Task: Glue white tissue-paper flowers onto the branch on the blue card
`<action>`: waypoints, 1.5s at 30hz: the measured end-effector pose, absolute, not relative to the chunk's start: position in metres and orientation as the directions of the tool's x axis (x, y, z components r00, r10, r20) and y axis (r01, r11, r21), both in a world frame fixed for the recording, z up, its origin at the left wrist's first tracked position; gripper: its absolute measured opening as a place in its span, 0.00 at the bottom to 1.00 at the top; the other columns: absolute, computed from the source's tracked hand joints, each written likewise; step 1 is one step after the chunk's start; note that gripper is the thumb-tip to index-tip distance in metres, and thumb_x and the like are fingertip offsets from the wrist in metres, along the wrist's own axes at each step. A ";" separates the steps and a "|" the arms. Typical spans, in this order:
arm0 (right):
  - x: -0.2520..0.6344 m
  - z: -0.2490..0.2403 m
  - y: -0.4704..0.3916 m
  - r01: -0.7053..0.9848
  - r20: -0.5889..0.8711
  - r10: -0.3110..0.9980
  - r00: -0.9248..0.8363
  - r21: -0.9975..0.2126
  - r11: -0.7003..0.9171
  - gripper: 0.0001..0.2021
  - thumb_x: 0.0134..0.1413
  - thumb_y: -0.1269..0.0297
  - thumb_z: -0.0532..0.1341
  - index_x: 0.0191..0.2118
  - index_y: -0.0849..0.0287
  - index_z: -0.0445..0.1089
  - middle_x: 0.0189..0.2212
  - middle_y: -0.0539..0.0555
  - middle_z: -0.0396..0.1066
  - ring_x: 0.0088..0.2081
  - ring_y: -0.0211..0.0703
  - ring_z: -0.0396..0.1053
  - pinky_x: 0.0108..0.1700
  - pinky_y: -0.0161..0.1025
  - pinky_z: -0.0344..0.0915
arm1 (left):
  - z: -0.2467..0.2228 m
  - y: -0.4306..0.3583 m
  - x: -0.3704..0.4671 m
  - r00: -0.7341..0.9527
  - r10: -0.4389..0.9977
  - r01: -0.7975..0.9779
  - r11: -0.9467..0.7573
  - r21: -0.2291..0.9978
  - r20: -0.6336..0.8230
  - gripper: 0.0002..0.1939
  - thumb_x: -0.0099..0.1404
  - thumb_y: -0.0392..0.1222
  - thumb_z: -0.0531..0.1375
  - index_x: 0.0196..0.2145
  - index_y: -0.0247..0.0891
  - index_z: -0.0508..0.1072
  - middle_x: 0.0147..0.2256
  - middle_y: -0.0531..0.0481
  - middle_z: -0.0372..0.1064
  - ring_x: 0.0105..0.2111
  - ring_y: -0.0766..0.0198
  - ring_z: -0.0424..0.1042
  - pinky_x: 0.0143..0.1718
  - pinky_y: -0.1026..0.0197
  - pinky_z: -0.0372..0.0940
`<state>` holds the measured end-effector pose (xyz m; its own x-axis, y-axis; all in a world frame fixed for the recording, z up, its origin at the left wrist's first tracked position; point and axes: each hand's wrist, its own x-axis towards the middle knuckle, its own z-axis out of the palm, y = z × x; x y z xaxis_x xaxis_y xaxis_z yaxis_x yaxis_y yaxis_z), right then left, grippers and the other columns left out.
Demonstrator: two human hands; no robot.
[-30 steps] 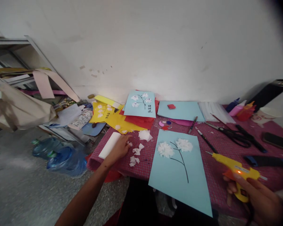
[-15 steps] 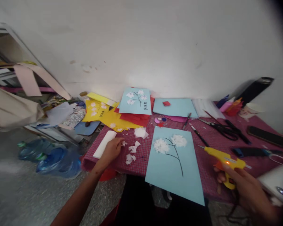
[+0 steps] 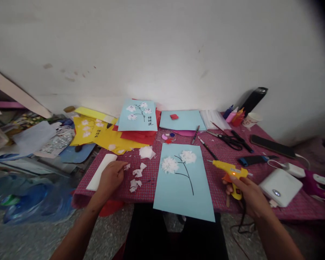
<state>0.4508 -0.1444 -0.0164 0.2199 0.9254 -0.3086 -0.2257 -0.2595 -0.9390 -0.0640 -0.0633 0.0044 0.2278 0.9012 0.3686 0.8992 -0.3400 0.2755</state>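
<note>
My right hand (image 3: 250,193) is wrapped round the grip of a yellow hot glue gun (image 3: 230,169), its small light glowing orange and its nozzle pointing left. My left hand (image 3: 112,177) is closed in a pinch on a small white tissue paper scrap (image 3: 127,167) at the table's left. Crumpled tissue paper pieces (image 3: 135,185) lie just right of it, below a stack of white tissue squares (image 3: 147,152). Between my hands lies a light blue sheet (image 3: 178,198) with a dark drawn stem and two fluffy white paper flowers (image 3: 170,165). A white tissue roll (image 3: 101,172) is partly behind my left hand.
A finished-looking blue flower card (image 3: 138,115) rests on red and yellow sheets at the back. Scissors (image 3: 227,139), a black pen (image 3: 208,148), a phone (image 3: 273,145) and a white power bank (image 3: 281,187) lie to the right. Water bottles (image 3: 29,202) stand on the floor at left.
The view has turned right, so everything sits further left and the power bank shows fully. Both hands keep nearly the same places over the table.
</note>
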 end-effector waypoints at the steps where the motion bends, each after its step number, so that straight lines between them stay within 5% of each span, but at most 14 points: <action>1: 0.451 -0.016 -0.143 -0.239 -0.327 0.920 0.217 -0.931 -0.275 0.17 0.48 0.52 0.70 0.33 0.63 0.75 0.21 0.52 0.70 0.22 0.39 0.66 0.22 0.32 0.65 | 0.004 -0.064 -0.064 0.234 0.893 0.899 -0.349 0.266 0.384 0.15 0.66 0.36 0.52 0.45 0.39 0.76 0.42 0.45 0.76 0.45 0.54 0.72 0.51 0.52 0.65; 7: 0.451 -0.003 -0.138 -0.243 -0.376 0.907 0.189 -0.913 -0.327 0.14 0.46 0.58 0.72 0.34 0.63 0.75 0.23 0.52 0.72 0.24 0.37 0.68 0.25 0.31 0.68 | -0.001 -0.064 -0.073 0.264 0.852 0.893 -0.393 0.218 0.453 0.14 0.68 0.40 0.52 0.45 0.38 0.75 0.41 0.44 0.76 0.44 0.53 0.73 0.49 0.49 0.67; 15: 0.458 0.010 -0.153 -0.316 -0.416 0.879 0.233 -0.887 -0.337 0.18 0.43 0.66 0.73 0.42 0.60 0.74 0.35 0.56 0.77 0.33 0.44 0.75 0.34 0.37 0.76 | -0.006 -0.076 -0.068 0.260 0.757 0.828 -0.494 0.265 0.600 0.14 0.67 0.35 0.55 0.49 0.39 0.74 0.51 0.43 0.71 0.51 0.54 0.71 0.55 0.47 0.66; 21: 0.457 0.008 -0.171 -0.392 -0.447 0.869 0.214 -0.854 -0.342 0.13 0.46 0.64 0.72 0.39 0.61 0.75 0.27 0.53 0.73 0.25 0.36 0.69 0.26 0.32 0.72 | -0.009 -0.105 -0.042 0.266 0.765 0.794 -0.519 0.317 0.587 0.15 0.67 0.35 0.57 0.50 0.42 0.72 0.54 0.44 0.68 0.53 0.54 0.68 0.57 0.47 0.64; 28: 0.437 0.010 -0.185 -0.505 -0.324 0.929 0.180 -0.841 -0.195 0.10 0.49 0.67 0.70 0.36 0.59 0.71 0.22 0.45 0.58 0.21 0.31 0.57 0.21 0.30 0.61 | -0.024 -0.116 -0.027 0.266 0.777 0.809 -0.501 0.306 0.570 0.13 0.67 0.32 0.55 0.45 0.40 0.76 0.37 0.46 0.68 0.37 0.58 0.69 0.41 0.53 0.68; 33: 0.434 0.007 -0.184 -0.436 -0.289 0.946 0.150 -0.878 -0.199 0.06 0.54 0.64 0.67 0.34 0.59 0.70 0.20 0.44 0.54 0.19 0.31 0.52 0.20 0.30 0.56 | -0.021 -0.121 -0.016 0.275 0.766 0.756 -0.546 0.362 0.581 0.11 0.67 0.32 0.57 0.45 0.39 0.74 0.38 0.47 0.67 0.38 0.61 0.69 0.39 0.58 0.67; 45: 0.445 0.007 -0.176 -0.126 -0.339 0.914 0.221 -0.940 -0.318 0.14 0.51 0.55 0.69 0.35 0.60 0.71 0.20 0.49 0.66 0.20 0.35 0.61 0.21 0.32 0.56 | -0.015 -0.140 0.026 0.449 0.672 0.601 -0.715 0.358 0.589 0.18 0.65 0.29 0.59 0.52 0.41 0.71 0.45 0.45 0.72 0.47 0.58 0.70 0.52 0.51 0.65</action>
<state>0.4452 -0.1759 0.0067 0.2206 0.9145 -0.3392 -0.1262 -0.3181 -0.9396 0.0259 -0.1401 -0.0152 0.4486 0.6724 0.5888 0.6011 -0.7145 0.3580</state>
